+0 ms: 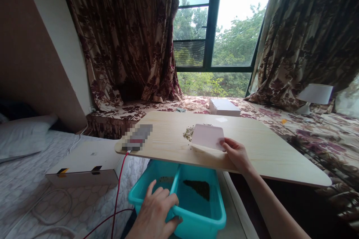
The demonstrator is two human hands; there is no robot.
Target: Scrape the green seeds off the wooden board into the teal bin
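Observation:
My right hand (pixel 237 153) pinches a pale pink flat card (pixel 208 137) that rests tilted on a light wooden tabletop (pixel 266 149), just beside a small heap of dark greenish seeds or crumbs (pixel 188 132). My left hand (pixel 155 213) grips the near rim of a teal plastic bin (pixel 207 216) held below the table's front edge. The bin has two compartments. A dark pile of the same stuff (pixel 199 189) lies in the right one, and a thinner layer shows in the left.
A white box (pixel 224 106) lies on the flowered window seat behind the table, with a white lamp (pixel 314 95) to the right. A cardboard box (pixel 84 162), red cable (pixel 119 183) and pillow (pixel 25 134) lie on the bed at left. Curtains frame the window.

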